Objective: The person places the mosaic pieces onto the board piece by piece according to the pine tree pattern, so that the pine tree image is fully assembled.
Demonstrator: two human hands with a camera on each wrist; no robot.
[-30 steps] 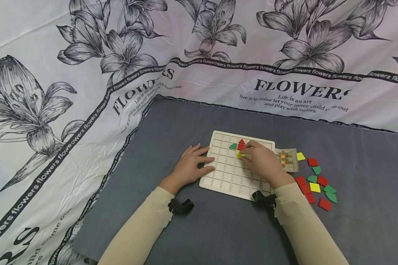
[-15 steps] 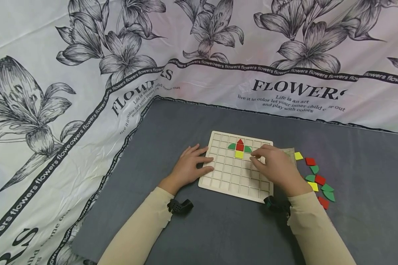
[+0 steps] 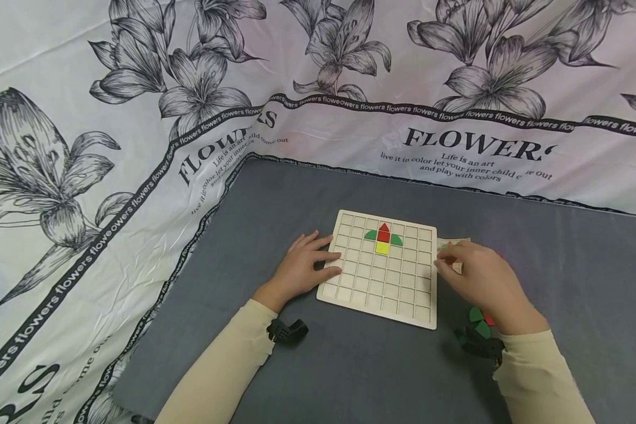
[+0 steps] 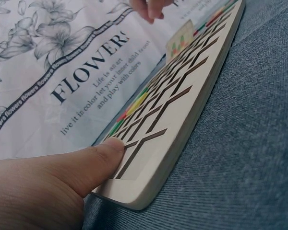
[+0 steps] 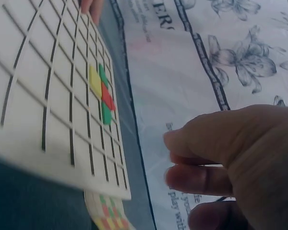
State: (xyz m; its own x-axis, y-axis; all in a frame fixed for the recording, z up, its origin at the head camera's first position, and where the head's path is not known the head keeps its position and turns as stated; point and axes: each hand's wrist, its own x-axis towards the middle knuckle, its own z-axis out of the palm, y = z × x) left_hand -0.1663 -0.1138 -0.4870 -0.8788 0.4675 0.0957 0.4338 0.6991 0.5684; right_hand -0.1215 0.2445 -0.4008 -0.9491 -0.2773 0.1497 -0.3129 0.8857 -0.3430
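A pale wooden grid board (image 3: 350,282) carries a red triangle (image 3: 384,227) above a red square (image 3: 384,236), a yellow square (image 3: 383,248) below, and a green piece (image 3: 370,235) on each side of the red square. Spread fingers of the left hand (image 3: 299,268) rest on the board's left edge; its thumb presses the board in the left wrist view. Just past the board's right edge, over the patterned card (image 3: 463,241), hovers the right hand (image 3: 482,277). Its fingers are loosely bent, with nothing between them in the right wrist view.
Green pieces (image 3: 476,314) and a red piece (image 3: 489,319) lie on the dark table (image 3: 275,206), partly hidden under the right hand and wrist strap. A flower-printed cloth (image 3: 328,126) hangs behind the table.
The right hand has moved right, off the board to above the card. A green piece that the hand hid a second ago shows right of the red square. The left hand has stayed put.
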